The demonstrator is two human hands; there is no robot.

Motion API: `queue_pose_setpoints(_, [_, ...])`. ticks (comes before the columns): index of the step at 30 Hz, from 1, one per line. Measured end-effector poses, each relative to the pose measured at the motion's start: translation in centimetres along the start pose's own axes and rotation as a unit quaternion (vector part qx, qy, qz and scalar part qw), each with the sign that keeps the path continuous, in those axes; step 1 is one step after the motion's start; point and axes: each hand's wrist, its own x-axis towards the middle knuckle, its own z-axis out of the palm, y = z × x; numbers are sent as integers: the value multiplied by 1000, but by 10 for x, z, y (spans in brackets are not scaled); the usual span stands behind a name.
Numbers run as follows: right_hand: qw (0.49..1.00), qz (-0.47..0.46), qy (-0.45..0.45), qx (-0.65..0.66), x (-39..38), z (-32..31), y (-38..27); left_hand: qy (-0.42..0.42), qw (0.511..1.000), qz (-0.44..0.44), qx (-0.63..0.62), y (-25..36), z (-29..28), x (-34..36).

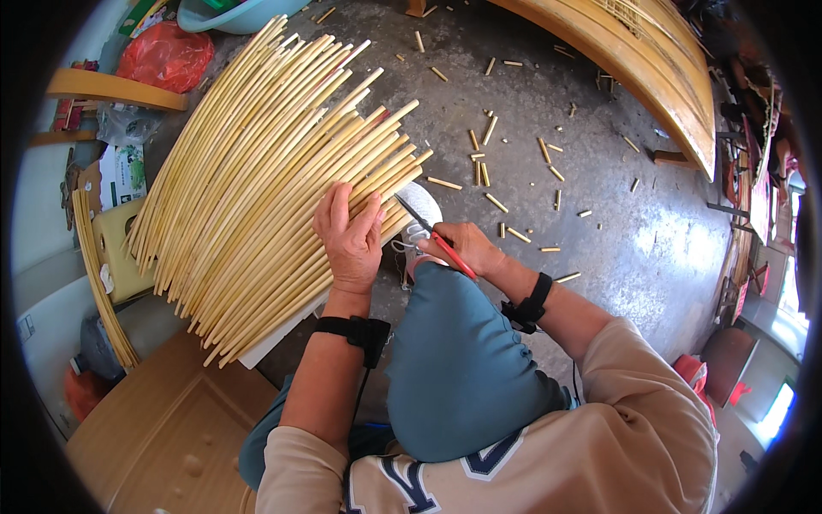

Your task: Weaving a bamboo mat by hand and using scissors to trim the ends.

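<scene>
A wide layer of long, pale yellow, cane-like sticks slants across the left half of the view, their ends uneven at the upper right. My left hand rests on the sticks near these right ends, thumb and fingers bent around some of them. In my right hand is a red-handled cutting tool with a narrow dark blade. Its tip reaches up beside the stick ends, just right of my left hand. Whether it touches a stick I cannot tell. Below the blade shows a white laced shoe.
Short cut stick pieces lie scattered over the grey floor. A curved wooden piece of furniture stands at the upper right. Back left are a red plastic bag and a light blue basin. A wooden panel lies lower left.
</scene>
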Motion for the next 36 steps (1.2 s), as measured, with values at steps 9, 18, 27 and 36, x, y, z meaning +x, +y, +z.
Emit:
queue_pose_setpoints(9, [999,20,3,-26,3,-1,-18,9,1000,10,0,-1,2,-1])
queue_pose_setpoints(18, [998,64,-15,-18,6,-3,-24,4,1000,13,7,-1,2,-1])
queue_pose_setpoints(27, [997,65,-30,24,3,-6,-22,-5,1000,9,6,-3,1,-2])
queue_pose_setpoints(36, [996,65,-59,-4,1,-11,-10,-11,1000,2,0,-2,0,-1])
